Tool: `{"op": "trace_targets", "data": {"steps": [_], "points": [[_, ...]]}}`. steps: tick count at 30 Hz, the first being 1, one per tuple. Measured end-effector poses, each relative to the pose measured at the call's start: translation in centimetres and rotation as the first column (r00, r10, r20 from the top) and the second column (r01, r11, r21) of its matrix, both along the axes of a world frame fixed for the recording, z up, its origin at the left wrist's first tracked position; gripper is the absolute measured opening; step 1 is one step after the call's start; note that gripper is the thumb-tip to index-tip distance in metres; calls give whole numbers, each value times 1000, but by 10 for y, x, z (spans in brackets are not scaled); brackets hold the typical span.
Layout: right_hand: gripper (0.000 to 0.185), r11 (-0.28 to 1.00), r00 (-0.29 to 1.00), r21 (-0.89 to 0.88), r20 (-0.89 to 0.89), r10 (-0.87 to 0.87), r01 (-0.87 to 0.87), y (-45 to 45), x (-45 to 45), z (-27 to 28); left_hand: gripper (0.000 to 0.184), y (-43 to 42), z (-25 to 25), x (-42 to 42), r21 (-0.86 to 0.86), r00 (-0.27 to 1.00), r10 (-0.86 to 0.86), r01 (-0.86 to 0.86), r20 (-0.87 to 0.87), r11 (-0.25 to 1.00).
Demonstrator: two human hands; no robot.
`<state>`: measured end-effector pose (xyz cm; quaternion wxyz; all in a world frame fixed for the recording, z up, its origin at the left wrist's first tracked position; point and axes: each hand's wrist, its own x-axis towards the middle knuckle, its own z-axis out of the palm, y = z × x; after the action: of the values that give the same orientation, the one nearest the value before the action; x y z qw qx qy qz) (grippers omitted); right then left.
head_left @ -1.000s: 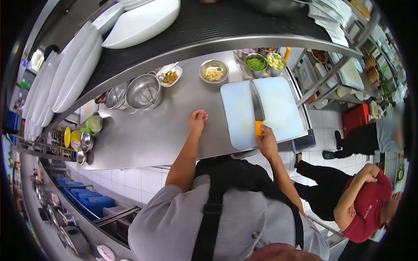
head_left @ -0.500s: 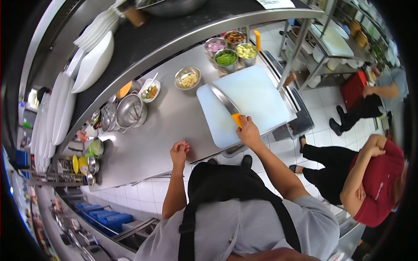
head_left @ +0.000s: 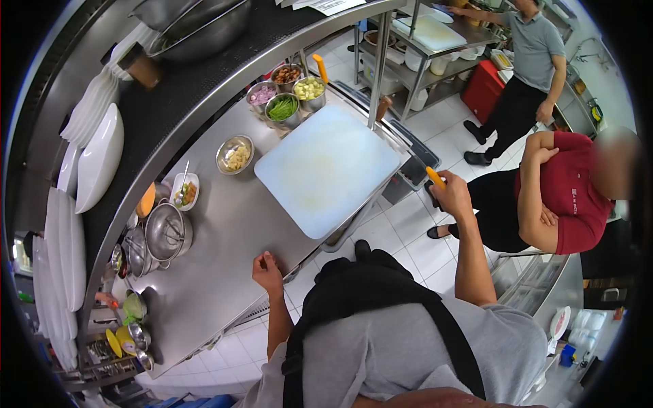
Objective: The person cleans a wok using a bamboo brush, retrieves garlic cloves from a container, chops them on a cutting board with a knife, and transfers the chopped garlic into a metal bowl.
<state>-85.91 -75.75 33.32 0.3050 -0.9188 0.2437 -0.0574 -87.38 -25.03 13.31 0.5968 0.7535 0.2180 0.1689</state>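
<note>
My right hand [head_left: 454,194] is wrapped round the orange handle of a knife [head_left: 435,177], held up off the right side of the counter; its blade is hard to make out here. Over the steel counter [head_left: 224,238] hovers my left hand [head_left: 268,272], its fingers curled together and nothing visible in them. A white cutting board [head_left: 326,170] lies bare on the counter between both hands. Beside the board's left corner sits a steel bowl [head_left: 235,155] of pale chopped pieces. Behind it are metal containers of green slices [head_left: 281,109], pinkish pieces [head_left: 262,95] and pale green cubes [head_left: 309,90].
A steel pot [head_left: 168,232] and a white dish with a spoon [head_left: 185,191] stand at the left. A shelf edge [head_left: 224,95] with plates and bowls overhangs the counter. A person in red [head_left: 568,194] stands close on the right; another person in grey [head_left: 534,54] is farther back.
The knife has been lifted off the cutting board and carried right in my right hand. The view has turned to the right. The person in grey has an arm stretched out now.
</note>
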Motion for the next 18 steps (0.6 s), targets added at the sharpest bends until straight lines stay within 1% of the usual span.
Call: {"op": "trace_targets", "data": {"steps": [4,7,10,13,14,16,18], "points": [[41,996,996,-59,-60,65,-69,-27,36,0,26,-2,-13,5,194,995,66,-79,71,978],[35,985,994,-141,-58,90,-98,-40,67,8,28,-5,-6,1,256,995,82,-93,51,962],[28,947,929,-165,-299,219,-277,-66,108,24,27,-2,-13,2,317,992,105,-122,70,940],[21,929,890,-143,-367,271,-342,-81,153,24,26,-6,-12,2,237,988,142,-152,57,960],[16,921,870,-147,-408,276,-361,-85,173,17,26,-8,-10,3,271,988,143,-154,58,950],[16,875,802,-113,-467,372,-471,-88,211,-4,26,-10,-5,2,333,984,160,-176,73,926],[16,822,748,-107,-491,446,-560,-96,256,-42,25,-14,8,-1,386,984,166,-181,72,905]]}}
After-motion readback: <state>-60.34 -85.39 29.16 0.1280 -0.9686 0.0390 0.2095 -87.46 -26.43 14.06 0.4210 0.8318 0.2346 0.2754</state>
